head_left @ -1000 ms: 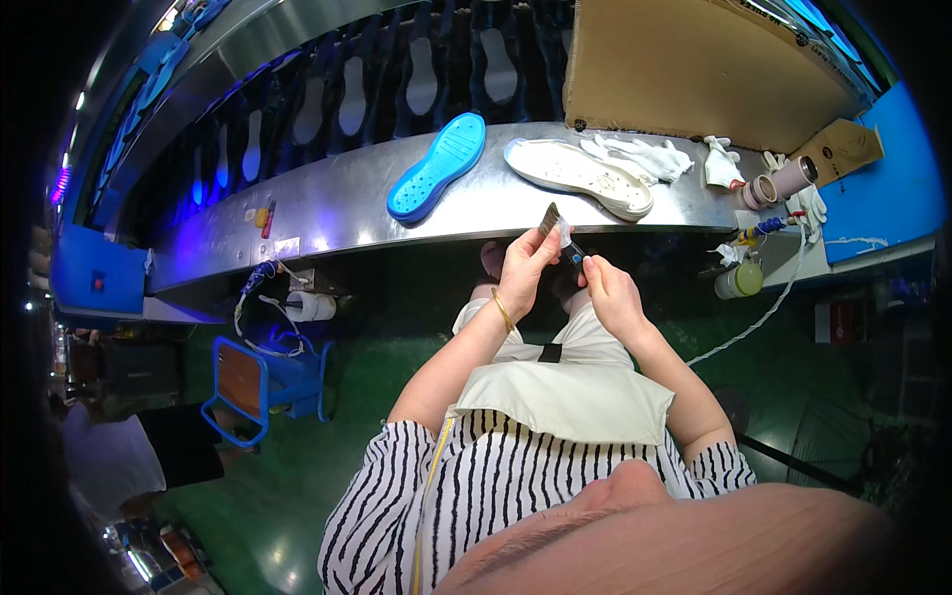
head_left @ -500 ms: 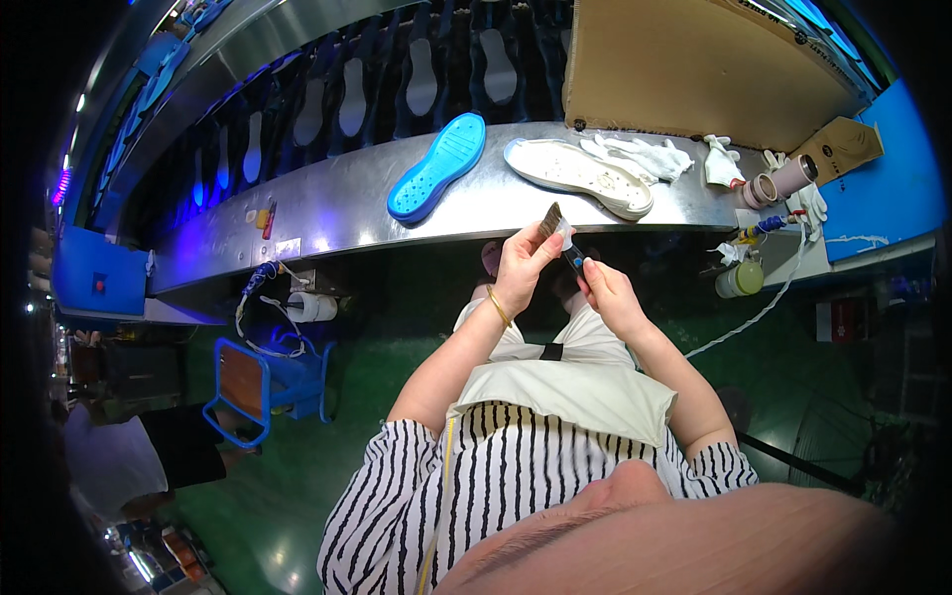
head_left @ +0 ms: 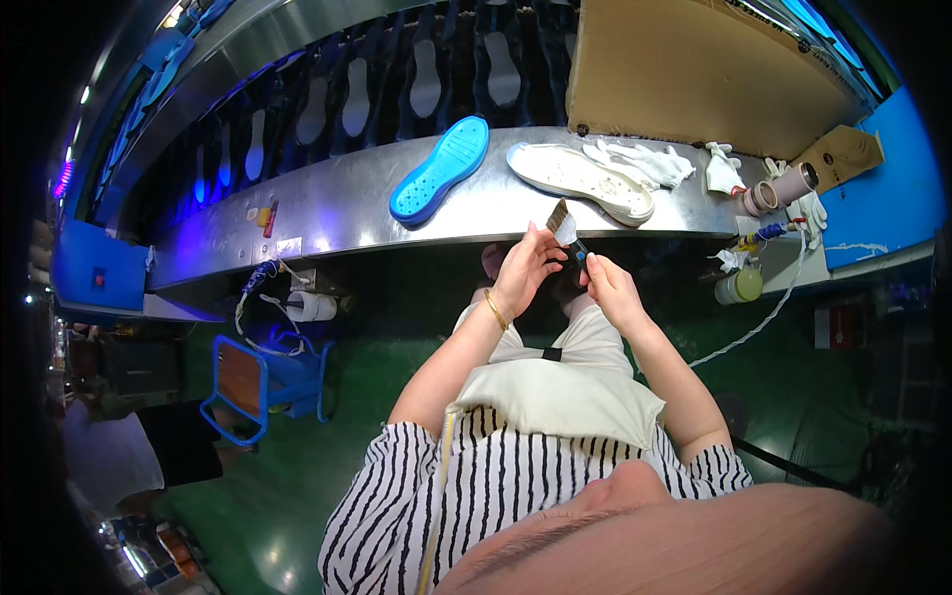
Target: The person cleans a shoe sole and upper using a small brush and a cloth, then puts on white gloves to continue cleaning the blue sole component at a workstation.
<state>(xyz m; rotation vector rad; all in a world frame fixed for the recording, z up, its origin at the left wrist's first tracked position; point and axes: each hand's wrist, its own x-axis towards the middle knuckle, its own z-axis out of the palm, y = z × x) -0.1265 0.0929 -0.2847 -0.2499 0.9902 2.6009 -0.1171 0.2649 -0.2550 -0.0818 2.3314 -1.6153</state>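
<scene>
Both hands pinching small brush below metal bench edge.
Left hand and right hand fingers clamped on brush; open room over lap; barely shifted since earlier.

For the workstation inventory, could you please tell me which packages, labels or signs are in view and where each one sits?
Cardboard sheet: large, brown, leaning behind the bench at upper right.
Small cardboard box: brown, far right on the bench, dark mark on top.
Sticker: small, pale square on the bench's front edge, left.
No screens.
</scene>
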